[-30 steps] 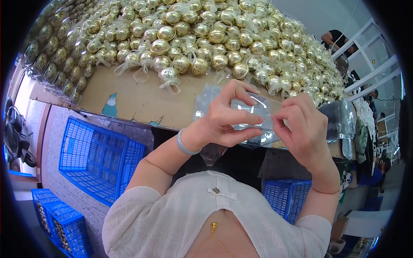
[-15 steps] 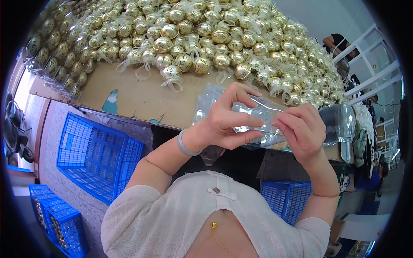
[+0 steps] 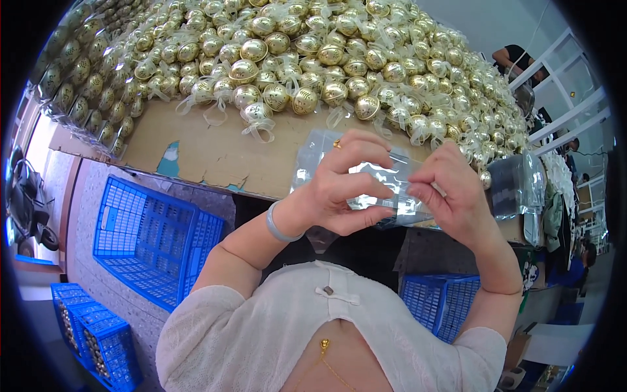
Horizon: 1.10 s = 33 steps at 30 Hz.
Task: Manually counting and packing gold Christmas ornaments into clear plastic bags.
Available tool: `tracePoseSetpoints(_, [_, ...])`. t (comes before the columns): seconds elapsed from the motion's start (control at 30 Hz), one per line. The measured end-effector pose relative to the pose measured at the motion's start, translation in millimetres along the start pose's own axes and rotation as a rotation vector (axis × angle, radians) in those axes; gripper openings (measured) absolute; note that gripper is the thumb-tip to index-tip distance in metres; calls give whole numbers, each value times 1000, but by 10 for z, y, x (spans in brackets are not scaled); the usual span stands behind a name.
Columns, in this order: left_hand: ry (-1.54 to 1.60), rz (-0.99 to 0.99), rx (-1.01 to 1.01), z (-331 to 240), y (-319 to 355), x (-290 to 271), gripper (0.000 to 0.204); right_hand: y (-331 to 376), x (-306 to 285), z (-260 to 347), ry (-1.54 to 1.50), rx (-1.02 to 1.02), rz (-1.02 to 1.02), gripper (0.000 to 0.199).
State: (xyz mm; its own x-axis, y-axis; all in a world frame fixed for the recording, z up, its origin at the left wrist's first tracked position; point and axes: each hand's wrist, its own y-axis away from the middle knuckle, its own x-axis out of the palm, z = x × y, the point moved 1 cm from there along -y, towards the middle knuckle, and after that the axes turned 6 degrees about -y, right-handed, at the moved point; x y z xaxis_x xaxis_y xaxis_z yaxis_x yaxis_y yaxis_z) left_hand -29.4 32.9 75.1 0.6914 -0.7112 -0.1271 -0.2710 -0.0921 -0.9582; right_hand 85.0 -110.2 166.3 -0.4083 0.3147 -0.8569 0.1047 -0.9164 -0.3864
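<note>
My left hand, with a grey band on the wrist and a ring on a finger, is curled, its thumb and fingertips at the edge of a clear plastic bag. Facing it, my right hand is closed in a pinch by the bag's right side; what lies between its fingertips is too small to make out. More clear plastic bags lie flat under my hands at the table's near edge. Behind them rises a large heap of gold round bells with pale ribbon loops.
Cardboard with torn edges covers the table. A stack of clear bags lies at the right, and packed gold bells stand at the left. Blue crates are on the floor. A person is at the far right.
My right hand has risen slightly, with its fingers folded more tightly. My left fingers have shifted a little to the left and down. The view has moved slightly.
</note>
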Motion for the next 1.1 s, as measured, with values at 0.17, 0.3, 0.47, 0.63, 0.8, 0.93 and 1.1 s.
tracePoseSetpoints(0.17, [-38, 96, 44, -100, 12, -27, 24, 149, 42, 110, -86, -29, -150, 22])
tracePoseSetpoints(0.3, [6, 87, 104, -213, 84, 23, 21, 250, 133, 233, -429, 400, -331, 14])
tracePoseSetpoints(0.47, [53, 82, 178, -274, 119, 25, 18, 343, 79, 46, -560, 427, -71, 10])
tracePoseSetpoints(0.63, [-265, -358, -106, -81, 42, -107, 26, 83, -151, -1345, 2, 314, -211, 25])
tracePoseSetpoints(0.8, [-179, -675, -716, 348, 719, 76, 33, 309, 370, -2251, 691, 211, 260, 39])
tracePoseSetpoints(0.93, [-481, -207, -1035, 238, 863, -181, 39, 149, 479, -2157, 536, 465, 217, 46])
tracePoseSetpoints(1.1, [-811, 350, -596, 314, 442, -352, 55, -80, 327, -2083, 617, 769, 341, 55])
